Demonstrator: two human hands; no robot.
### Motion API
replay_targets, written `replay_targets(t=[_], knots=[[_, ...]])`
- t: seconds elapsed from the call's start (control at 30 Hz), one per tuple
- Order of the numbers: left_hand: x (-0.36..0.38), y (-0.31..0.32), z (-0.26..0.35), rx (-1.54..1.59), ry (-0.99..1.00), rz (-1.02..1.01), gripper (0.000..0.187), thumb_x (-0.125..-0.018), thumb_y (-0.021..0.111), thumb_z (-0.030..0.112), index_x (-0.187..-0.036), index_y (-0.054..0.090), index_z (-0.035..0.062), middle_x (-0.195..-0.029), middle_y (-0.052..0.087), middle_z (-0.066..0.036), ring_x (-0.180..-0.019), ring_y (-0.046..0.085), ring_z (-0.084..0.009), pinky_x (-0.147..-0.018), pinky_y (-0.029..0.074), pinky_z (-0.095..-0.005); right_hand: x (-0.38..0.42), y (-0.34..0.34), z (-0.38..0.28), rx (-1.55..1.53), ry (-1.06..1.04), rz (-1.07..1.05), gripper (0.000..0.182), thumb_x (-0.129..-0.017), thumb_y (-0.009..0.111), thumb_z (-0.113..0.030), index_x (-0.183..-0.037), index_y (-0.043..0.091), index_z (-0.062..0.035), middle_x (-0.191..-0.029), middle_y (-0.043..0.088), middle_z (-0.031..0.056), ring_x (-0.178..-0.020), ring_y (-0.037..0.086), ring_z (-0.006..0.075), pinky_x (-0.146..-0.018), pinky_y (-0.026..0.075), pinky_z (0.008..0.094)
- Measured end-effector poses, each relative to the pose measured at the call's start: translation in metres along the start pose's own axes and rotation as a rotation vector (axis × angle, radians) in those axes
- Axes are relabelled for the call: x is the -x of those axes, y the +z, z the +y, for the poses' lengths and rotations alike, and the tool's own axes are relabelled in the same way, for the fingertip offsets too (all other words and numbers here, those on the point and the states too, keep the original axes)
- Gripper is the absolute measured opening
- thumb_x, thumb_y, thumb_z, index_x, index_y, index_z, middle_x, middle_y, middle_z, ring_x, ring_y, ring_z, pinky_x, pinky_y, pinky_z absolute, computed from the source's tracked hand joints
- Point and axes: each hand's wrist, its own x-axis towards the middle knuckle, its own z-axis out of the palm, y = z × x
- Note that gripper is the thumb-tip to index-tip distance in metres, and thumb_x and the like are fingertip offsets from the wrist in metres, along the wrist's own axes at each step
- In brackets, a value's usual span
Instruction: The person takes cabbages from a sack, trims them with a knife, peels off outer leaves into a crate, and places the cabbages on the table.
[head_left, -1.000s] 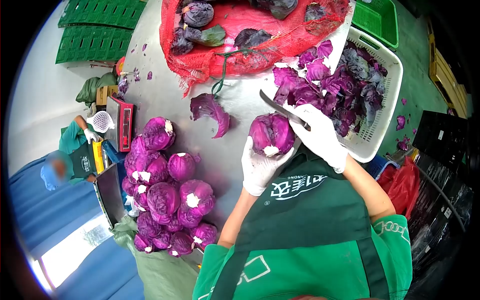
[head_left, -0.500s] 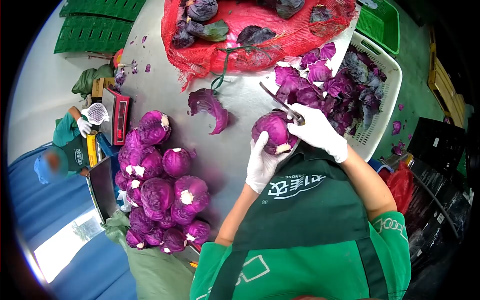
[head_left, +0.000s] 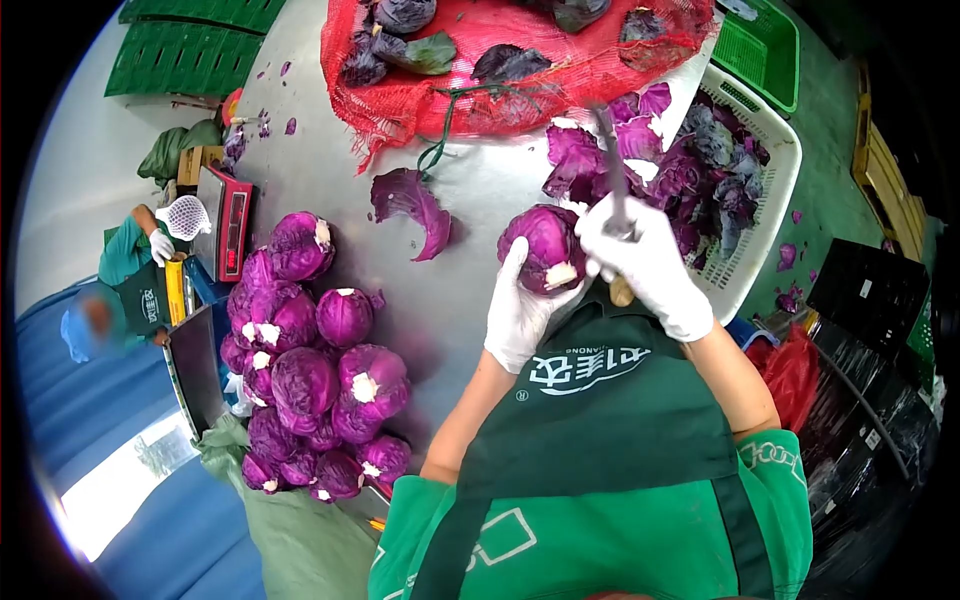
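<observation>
- The metal surface (head_left: 435, 315) stretched to the left of the cabbage (head_left: 535, 240) and beyond it.
- The red net bag (head_left: 570, 82) lay beyond the cabbage, with no print that could be made out.
- The white crate (head_left: 783, 205), right of the cabbage, held loose leaves.
- The apron (head_left: 600, 435), just below the cabbage, bore white characters, upside down to the camera, with small capitals partly legible as "ANONG" and an ® mark.
- The co-worker's apron (head_left: 150, 305), far left of the cabbage, showed similar characters, too small to read surely.
- The scale (head_left: 232, 235), also well left of the cabbage, had markings too small to read.
- The cabbage itself sat in the left hand; it had turned within the last second, its pale stump moving from bottom centre to lower right, which seemed to offer a different side.
- The hands were both closed: the left hand (head_left: 525, 320) cupped the cabbage, thumb on its face, and the right hand (head_left: 650, 265) gripped the knife.
- The knife (head_left: 614, 175) had swung from the cabbage's top to point away beyond it, so cutting seemed paused.
- The stump (head_left: 560, 275) faced the wearer.
</observation>
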Motion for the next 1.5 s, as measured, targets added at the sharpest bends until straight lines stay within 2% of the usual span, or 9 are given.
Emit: replay_targets(t=[0.23,0.53,0.83,0.93,1.0,1.17,1.3,1.4,1.5], knots=[[0.002,0.009,0.006,0.03,-0.007,0.043,0.062,-0.097,0.062,0.032,-0.146,0.034,0.0058,-0.147,0.039,-0.019,-0.134,0.044,-0.0395,-0.103,0.044,-0.0659,-0.025,-0.024,0.039,0.407,-0.105,0.088,0.031,-0.087,0.075,-0.03,-0.105,0.07,-0.0044,-0.076,0.061,0.0,-0.072,0.053,0.0076,-0.067,0.045,0.024],[-0.002,0.003,0.002,0.165,-0.061,0.003,0.066,-0.095,0.063,0.029,-0.148,0.031,0.0043,-0.146,0.039,-0.022,-0.134,0.042,-0.0418,-0.106,0.041,-0.0664,-0.032,-0.009,0.061,0.382,-0.043,0.121,0.019,-0.087,0.071,-0.02,-0.087,0.063,-0.0025,-0.072,0.057,0.0038,-0.069,0.051,0.0085,-0.066,0.045,0.0261],[-0.006,-0.007,-0.003,0.089,-0.033,-0.007,0.067,-0.096,0.063,0.033,-0.149,0.031,0.0076,-0.146,0.041,-0.019,-0.132,0.046,-0.0385,-0.103,0.045,-0.0628,-0.04,-0.008,0.068,0.832,-0.556,0.235,0.024,-0.089,0.066,-0.024,-0.094,0.066,-0.0011,-0.079,0.064,0.0093,-0.069,0.062,0.0215,-0.069,0.052,0.0328],[0.0,0.0,0.004,-0.133,0.032,0.062,0.067,-0.096,0.063,0.037,-0.148,0.032,0.0089,-0.146,0.042,-0.018,-0.132,0.047,-0.0375,-0.102,0.046,-0.0622,-0.033,-0.011,0.049,0.763,-0.519,0.164,0.021,-0.092,0.065,-0.022,-0.097,0.066,-0.0016,-0.077,0.064,0.0051,-0.065,0.06,0.0156,-0.064,0.05,0.0282],[-0.004,-0.003,0.006,-0.069,0.006,0.027,0.068,-0.095,0.064,0.039,-0.148,0.032,0.0092,-0.147,0.041,-0.018,-0.132,0.047,-0.0384,-0.102,0.046,-0.0627,-0.023,-0.011,0.023,0.017,-0.109,0.029,0.017,-0.094,0.064,-0.02,-0.099,0.066,-0.0029,-0.076,0.062,0.0,-0.062,0.056,0.0082,-0.058,0.046,0.0229],[0.003,-0.012,0.023,0.018,-0.09,0.042,0.076,-0.087,0.067,0.05,-0.148,0.037,0.0181,-0.149,0.039,-0.015,-0.135,0.042,-0.0385,-0.102,0.044,-0.0618,-0.034,-0.029,-0.008,-0.082,-0.005,0.2,0.023,-0.095,0.068,-0.026,-0.085,0.065,-0.0054,-0.072,0.059,-0.0028,-0.058,0.052,0.004,-0.052,0.039,0.0197],[0.006,-0.022,0.024,0.531,-0.378,-0.342,0.088,-0.081,0.065,0.064,-0.15,0.035,0.0189,-0.15,0.037,-0.012,-0.139,0.034,-0.0354,-0.095,0.047,-0.0521,-0.046,-0.044,0.046,0.268,-0.293,0.084,0.035,-0.094,0.068,-0.025,-0.124,0.067,-0.0066,-0.09,0.065,-0.0038,-0.072,0.054,0.003,-0.066,0.043,0.0199],[0.012,-0.011,0.023,0.683,-0.482,-0.383,0.079,-0.087,0.055,0.066,-0.149,0.037,0.0203,-0.148,0.04,-0.012,-0.133,0.043,-0.0335,-0.092,0.05,-0.051,-0.031,-0.021,0.03,0.135,0.115,-0.133,0.046,-0.095,0.066,-0.023,-0.138,0.058,-0.0068,-0.101,0.063,-0.0026,-0.087,0.055,0.0063,-0.079,0.048,0.0237],[0.007,-0.021,0.026,0.475,-0.504,-0.521,0.091,-0.084,0.052,0.075,-0.151,0.033,0.0168,-0.148,0.04,-0.015,-0.132,0.044,-0.0349,-0.094,0.049,-0.0539,-0.025,-0.005,0.026,0.022,0.105,-0.272,0.056,-0.094,0.068,-0.025,-0.144,0.052,-0.0089,-0.097,0.061,-0.0034,-0.078,0.053,0.0042,-0.072,0.046,0.0211]])
